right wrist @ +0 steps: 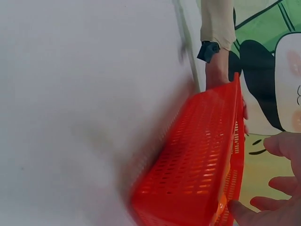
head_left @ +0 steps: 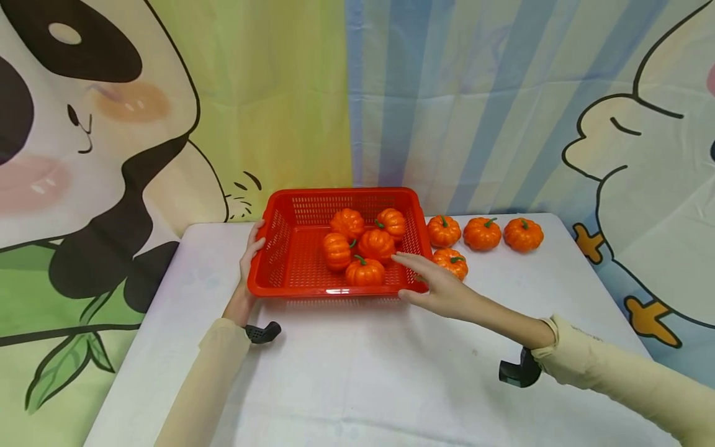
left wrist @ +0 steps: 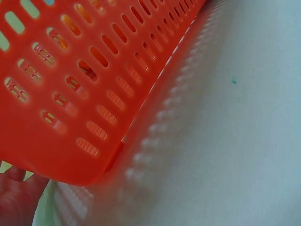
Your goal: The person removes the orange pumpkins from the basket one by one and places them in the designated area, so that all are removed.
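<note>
The red plastic basket with slotted walls is at the centre of the head view, with 5 glossy orange ribbed pumpkins with green stems grouped in its middle and right; its left part is bare. Another 4 loose orange pumpkins are right of centre on the white cloth-covered table, 3 in a row along the back edge and 1 in front of them, close by the basket's right wall.

The left hand touches the basket's left side; whether its fingers hook the rim, I cannot tell. The right hand is at the basket's lower right corner, fingers straight and released, holding nothing.

To work well here, the left hand should brace the basket so that a nudge on the right does not slide or tip it. The right hand would do best to clear the rim from above and cup a pumpkin by its ribbed sides, since the smooth skin may slip and roll. The bare left part offers room without stacking.
</note>
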Available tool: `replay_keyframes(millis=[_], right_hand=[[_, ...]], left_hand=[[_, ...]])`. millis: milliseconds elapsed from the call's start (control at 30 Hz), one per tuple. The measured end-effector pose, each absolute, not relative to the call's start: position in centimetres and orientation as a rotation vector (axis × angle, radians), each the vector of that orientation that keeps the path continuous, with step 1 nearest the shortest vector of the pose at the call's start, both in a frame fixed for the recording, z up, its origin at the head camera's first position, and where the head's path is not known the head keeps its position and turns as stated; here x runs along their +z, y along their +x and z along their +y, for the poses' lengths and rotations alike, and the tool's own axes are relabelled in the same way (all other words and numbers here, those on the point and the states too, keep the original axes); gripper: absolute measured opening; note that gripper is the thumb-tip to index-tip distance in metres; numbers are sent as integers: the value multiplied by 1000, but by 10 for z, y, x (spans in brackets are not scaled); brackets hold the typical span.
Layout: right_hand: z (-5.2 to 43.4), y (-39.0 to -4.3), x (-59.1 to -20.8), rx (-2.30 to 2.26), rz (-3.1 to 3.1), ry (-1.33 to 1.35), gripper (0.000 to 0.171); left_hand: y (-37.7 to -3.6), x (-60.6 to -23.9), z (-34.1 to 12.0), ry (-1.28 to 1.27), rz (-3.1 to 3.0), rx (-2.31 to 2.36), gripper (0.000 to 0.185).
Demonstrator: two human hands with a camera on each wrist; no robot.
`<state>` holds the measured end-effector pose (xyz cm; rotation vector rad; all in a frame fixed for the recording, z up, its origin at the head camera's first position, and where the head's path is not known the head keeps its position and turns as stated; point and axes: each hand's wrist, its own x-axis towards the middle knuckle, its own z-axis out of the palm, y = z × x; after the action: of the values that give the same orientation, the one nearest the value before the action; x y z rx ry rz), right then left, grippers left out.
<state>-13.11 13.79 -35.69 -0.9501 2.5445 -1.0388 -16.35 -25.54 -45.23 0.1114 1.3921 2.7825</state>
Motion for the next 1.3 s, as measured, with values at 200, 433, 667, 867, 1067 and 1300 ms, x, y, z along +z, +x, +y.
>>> replay_keyframes(millis=[200, 433, 667, 867, 1067, 1300], right_hand=[[111, -157, -349, -1005, 2516, -989, 64], [64, -209, -345, -833, 2492, -983, 67], [20, -259, -353, -486, 2505, -1026, 68], [-4, -279, -355, -301, 2525, -1042, 62], [-25, -291, -361, -171, 2517, -1054, 61], [-33, -302, -367, -64, 2514, -980, 57]], left_hand=[[-164, -452, -256, 104, 1410, 2777, 52], [-165, -451, -258, 125, 1396, 2795, 51], [-161, -456, -256, 120, 1356, 2820, 51], [-161, -452, -253, 90, 1427, 2776, 52], [-161, -450, -254, 90, 1469, 2756, 52], [-161, -448, -253, 86, 1496, 2735, 53]])
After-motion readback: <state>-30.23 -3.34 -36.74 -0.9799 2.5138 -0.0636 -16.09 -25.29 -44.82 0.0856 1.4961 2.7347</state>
